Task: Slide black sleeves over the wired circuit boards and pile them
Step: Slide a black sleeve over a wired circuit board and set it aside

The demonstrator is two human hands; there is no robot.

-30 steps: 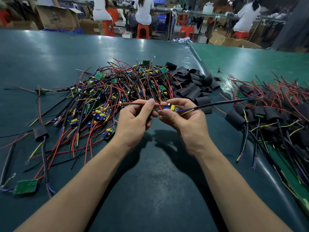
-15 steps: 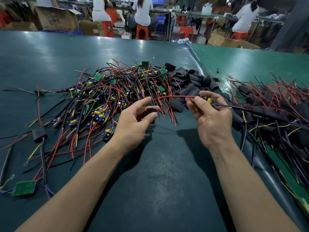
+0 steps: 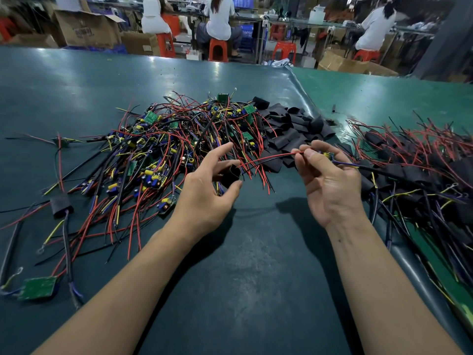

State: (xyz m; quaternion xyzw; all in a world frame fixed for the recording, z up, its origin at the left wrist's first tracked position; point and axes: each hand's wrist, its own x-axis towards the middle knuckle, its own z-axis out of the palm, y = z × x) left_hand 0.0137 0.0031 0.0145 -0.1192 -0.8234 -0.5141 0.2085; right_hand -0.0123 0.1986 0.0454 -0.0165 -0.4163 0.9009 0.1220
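Note:
My left hand (image 3: 207, 190) holds a black sleeve (image 3: 230, 174) between thumb and curled fingers, its mouth facing right. My right hand (image 3: 330, 185) pinches a small wired circuit board (image 3: 328, 156) at the fingertips. The board's red and black wires (image 3: 263, 160) run left and end at the sleeve's mouth. Its thick black cable trails right over the pile of sleeved boards (image 3: 422, 170). A heap of bare wired boards (image 3: 163, 147) lies behind my left hand, and loose black sleeves (image 3: 289, 126) are heaped behind both hands.
A single sleeved board (image 3: 60, 204) and a bare green board (image 3: 38, 288) lie at the left on the dark green mat (image 3: 243, 265). Beyond the table's far edge, people in white sit on orange stools among cardboard boxes (image 3: 87, 29).
My hands have drawn apart: the right one carried the board rightward, and the left one let go of the wires and now holds a black sleeve at the wire ends.

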